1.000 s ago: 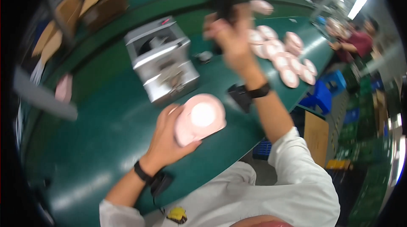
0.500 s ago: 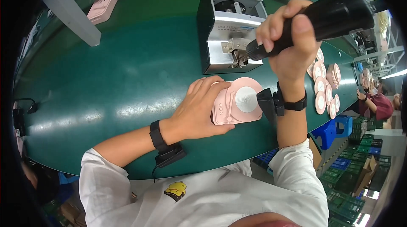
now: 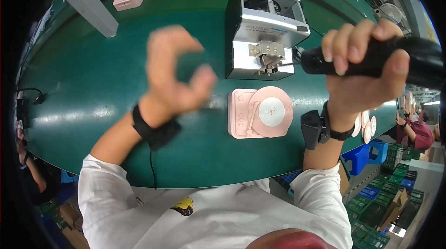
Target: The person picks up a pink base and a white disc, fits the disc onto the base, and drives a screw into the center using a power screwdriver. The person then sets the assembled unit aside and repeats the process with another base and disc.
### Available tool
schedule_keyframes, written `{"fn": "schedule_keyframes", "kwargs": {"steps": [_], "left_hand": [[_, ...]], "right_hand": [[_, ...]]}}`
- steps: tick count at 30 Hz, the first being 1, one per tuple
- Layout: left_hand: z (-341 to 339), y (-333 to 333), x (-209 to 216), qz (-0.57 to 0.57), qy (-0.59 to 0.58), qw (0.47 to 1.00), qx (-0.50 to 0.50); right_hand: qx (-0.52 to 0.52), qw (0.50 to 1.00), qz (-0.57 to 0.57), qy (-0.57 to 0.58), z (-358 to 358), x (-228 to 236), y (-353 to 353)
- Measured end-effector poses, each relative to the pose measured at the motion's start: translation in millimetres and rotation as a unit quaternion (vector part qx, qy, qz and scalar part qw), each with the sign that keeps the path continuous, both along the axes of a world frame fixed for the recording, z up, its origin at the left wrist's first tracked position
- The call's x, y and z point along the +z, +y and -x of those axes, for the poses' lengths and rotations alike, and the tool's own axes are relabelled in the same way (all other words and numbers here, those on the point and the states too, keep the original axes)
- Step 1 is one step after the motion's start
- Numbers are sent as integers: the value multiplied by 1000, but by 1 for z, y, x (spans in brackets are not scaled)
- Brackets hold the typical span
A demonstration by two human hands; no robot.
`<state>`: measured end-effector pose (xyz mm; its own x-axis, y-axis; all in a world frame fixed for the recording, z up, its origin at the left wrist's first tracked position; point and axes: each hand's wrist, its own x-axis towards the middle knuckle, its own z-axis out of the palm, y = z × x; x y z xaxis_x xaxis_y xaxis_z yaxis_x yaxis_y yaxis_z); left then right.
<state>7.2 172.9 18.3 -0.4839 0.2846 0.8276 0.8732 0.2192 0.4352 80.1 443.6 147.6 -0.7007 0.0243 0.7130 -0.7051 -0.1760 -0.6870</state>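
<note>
The right hand has its fingers wrapped tight around a big black electric screwdriver. The screwdriver lies almost level, with its long way running from left to right. Its thin bit points left, at the little metal slot on the front of the silver screw feeder. I can't tell if the tip touches it.

To do this part well, I think the bit should go in straight and slow, with a steady wrist, so it doesn't bump the slot.

The left hand is up in the air, blurry, with its fingers curved and spread from the thumb (it holds nothing at all).

The pink toy record player sits flat on the green table, just in front of the feeder and between the hands. Its long way goes left to right too. The round disc is at the right end and the small buttons are at the left.
</note>
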Motion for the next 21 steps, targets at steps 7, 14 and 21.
{"fn": "schedule_keyframes", "kwargs": {"steps": [7, 14, 21], "left_hand": [[178, -70, -16, 201, -63, 849, 484], [220, -78, -47, 172, -133, 864, 455], [240, -78, -48, 120, -221, 896, 365]], "right_hand": [[16, 999, -34, 1, 14, -21, -11], [-17, 997, -70, -36, 11, -21, -15], [35, 994, -27, -99, -3, -22, 0]]}}
